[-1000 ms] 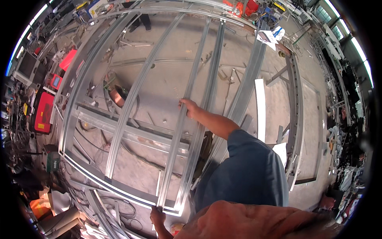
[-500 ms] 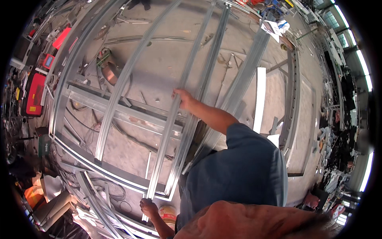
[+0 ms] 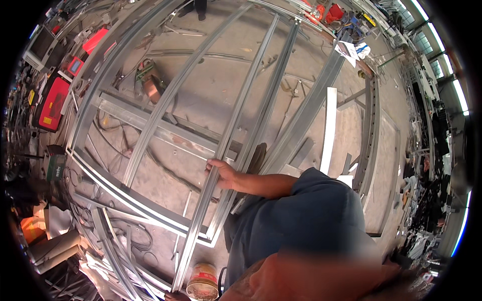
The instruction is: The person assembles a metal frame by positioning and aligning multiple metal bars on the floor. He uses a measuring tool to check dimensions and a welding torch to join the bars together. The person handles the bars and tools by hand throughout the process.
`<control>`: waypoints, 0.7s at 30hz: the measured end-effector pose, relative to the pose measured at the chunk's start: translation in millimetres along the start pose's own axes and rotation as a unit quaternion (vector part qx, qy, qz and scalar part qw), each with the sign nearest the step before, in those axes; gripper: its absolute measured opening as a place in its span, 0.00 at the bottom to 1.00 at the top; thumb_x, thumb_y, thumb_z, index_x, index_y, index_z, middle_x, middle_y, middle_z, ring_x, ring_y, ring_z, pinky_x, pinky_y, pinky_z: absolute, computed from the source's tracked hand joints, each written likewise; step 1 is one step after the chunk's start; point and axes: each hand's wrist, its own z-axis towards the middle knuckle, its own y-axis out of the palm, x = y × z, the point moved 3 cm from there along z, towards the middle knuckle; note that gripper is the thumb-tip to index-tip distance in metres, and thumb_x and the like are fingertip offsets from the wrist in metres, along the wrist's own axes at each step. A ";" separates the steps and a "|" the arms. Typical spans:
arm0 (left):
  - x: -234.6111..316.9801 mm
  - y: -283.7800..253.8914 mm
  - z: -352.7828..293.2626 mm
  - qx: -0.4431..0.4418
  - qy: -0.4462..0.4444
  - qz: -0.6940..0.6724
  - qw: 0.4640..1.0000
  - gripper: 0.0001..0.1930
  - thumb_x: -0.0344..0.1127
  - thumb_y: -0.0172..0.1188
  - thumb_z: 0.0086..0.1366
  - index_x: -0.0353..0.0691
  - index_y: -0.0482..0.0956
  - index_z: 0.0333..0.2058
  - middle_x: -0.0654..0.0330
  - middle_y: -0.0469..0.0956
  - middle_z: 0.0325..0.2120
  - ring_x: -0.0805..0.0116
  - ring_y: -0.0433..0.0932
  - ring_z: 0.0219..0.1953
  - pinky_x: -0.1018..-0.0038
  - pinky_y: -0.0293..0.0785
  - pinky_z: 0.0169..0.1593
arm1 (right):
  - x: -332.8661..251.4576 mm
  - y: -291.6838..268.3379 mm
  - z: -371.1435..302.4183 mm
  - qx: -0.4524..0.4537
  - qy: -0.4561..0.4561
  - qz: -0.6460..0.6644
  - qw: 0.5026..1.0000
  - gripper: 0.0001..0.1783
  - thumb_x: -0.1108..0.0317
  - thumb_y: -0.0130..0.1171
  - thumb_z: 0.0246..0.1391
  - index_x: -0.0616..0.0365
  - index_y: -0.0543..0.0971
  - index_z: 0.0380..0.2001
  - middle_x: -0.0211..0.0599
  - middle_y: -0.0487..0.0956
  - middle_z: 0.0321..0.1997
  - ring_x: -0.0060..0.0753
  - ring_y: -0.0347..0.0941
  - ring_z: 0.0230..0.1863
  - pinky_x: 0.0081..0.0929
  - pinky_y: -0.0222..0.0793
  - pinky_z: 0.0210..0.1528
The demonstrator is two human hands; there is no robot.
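A long grey metal profile point(image 3: 196, 220) runs lengthwise over a large rectangular metal frame point(image 3: 130, 206), its near end sticking out past the frame's near edge. My right hand point(image 3: 224, 173) is closed around the profile near the frame's crossbar point(image 3: 170, 134), fingers on its left side. At the profile's near end, my left hand point(image 3: 176, 296) grips it; the lower picture edge cuts most of that hand off. Another metal profile point(image 3: 263, 108) lies just to the right, beneath my right forearm. Farther left, a similar profile point(image 3: 163, 104) spans the frame.
A round bucket point(image 3: 203, 282) stands beside my left hand. Cables point(image 3: 143, 241) and loose metal lengths point(image 3: 108, 251) lie at the lower left. A green and copper-coloured tool point(image 3: 150, 86) sits inside the frame. A white strip point(image 3: 329, 130) lies right. Someone's feet point(image 3: 200, 14) show at the far edge.
Both hands have come nearer to me with the profile, which now reaches farther past the frame's near edge. My left hand has dropped mostly out of the picture.
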 end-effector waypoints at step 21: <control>-169.5 32.8 -127.5 0.065 -0.124 -0.034 0.990 0.25 0.32 0.63 0.55 0.37 0.69 0.52 0.45 0.72 0.51 0.43 0.69 0.57 0.47 0.64 0.58 | 232.9 -10.9 -217.4 -0.365 0.250 0.055 0.895 0.11 0.68 0.67 0.51 0.49 0.79 0.39 0.25 0.77 0.41 0.32 0.69 0.51 0.35 0.60 0.63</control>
